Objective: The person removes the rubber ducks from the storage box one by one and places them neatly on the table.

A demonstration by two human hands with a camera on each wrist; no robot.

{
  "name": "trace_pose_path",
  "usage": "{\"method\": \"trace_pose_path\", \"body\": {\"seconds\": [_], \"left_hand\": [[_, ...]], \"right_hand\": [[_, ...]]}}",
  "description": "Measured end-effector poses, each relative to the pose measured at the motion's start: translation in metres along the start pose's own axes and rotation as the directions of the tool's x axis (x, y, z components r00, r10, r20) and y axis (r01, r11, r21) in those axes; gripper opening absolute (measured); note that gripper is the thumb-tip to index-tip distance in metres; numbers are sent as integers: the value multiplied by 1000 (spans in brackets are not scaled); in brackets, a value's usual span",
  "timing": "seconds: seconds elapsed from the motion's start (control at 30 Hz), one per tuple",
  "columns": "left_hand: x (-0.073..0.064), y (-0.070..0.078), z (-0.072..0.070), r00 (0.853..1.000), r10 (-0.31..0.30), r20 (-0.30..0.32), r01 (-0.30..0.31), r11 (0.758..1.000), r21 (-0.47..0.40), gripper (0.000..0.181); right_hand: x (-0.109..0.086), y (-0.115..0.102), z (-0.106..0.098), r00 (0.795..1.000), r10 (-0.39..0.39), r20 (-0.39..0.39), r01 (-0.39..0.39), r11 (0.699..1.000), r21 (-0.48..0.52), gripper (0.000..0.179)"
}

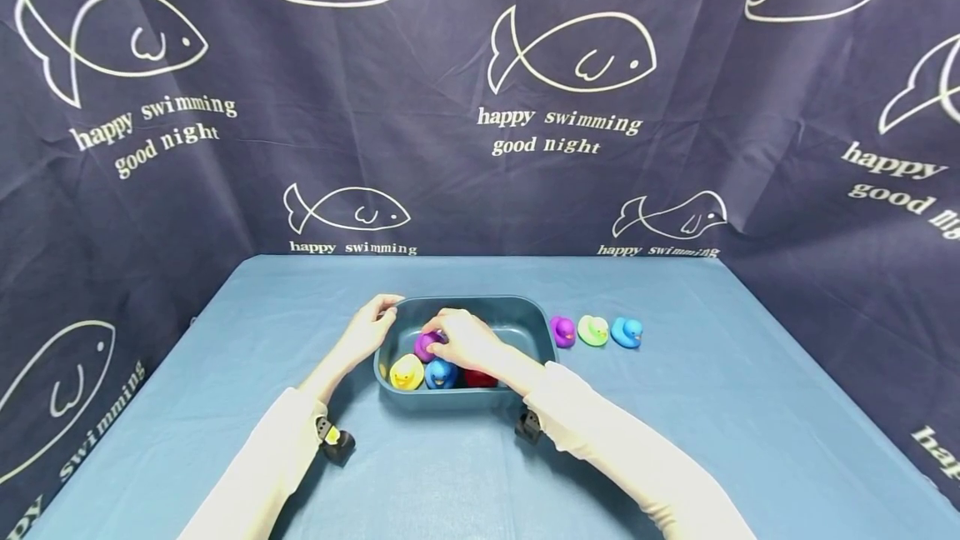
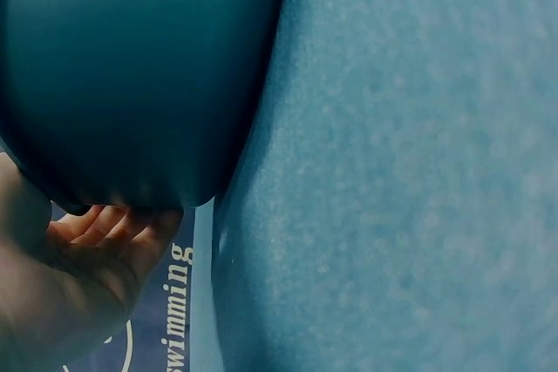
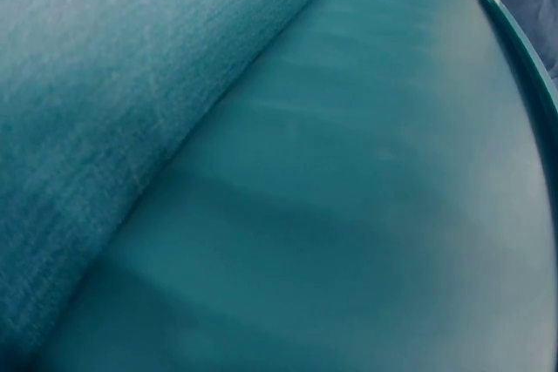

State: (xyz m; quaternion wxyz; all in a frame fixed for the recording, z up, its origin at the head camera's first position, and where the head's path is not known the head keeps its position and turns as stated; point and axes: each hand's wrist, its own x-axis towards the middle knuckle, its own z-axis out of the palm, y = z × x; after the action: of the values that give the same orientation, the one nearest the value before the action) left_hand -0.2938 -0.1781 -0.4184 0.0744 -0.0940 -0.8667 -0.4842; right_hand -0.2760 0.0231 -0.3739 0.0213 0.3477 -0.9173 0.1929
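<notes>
A dark teal bin (image 1: 480, 400) stands on the table with several rubber ducks in it. My left hand (image 1: 367, 327) grips its far left corner. In the left wrist view, the fingers (image 2: 122, 237) curl against the bin's wall (image 2: 139, 84). Reaching inside over the near wall, my right hand (image 1: 467, 338) pinches a purple rubber duck (image 1: 427, 346) between thumb and fingers. Along the near wall sit a yellow duck (image 1: 407, 372), a blue duck (image 1: 441, 374) and a red duck (image 1: 480, 378), the red one partly hidden under my right wrist. Only the bin's outer wall fills most of the right wrist view.
To the right of the bin, a second purple duck (image 1: 563, 332), a light green duck (image 1: 593, 330) and another blue duck (image 1: 627, 332) stand in a row on the blue tablecloth (image 1: 465, 473). A dark curtain (image 1: 450, 165) with fish drawings hangs behind the table and at both sides.
</notes>
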Motion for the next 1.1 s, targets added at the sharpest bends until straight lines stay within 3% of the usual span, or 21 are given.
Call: {"method": "trace_pose_path", "body": {"seconds": [0.23,1.1], "left_hand": [[0,1,-1,1000,-9,4,9,1000,-2,29],[1,0,-1,1000,-6,3,6,1000,-11,29]], "right_hand": [[0,0,0,996,86,9,-86,994,63,28],[1,2,3,992,125,-21,-122,985,123,27]]}}
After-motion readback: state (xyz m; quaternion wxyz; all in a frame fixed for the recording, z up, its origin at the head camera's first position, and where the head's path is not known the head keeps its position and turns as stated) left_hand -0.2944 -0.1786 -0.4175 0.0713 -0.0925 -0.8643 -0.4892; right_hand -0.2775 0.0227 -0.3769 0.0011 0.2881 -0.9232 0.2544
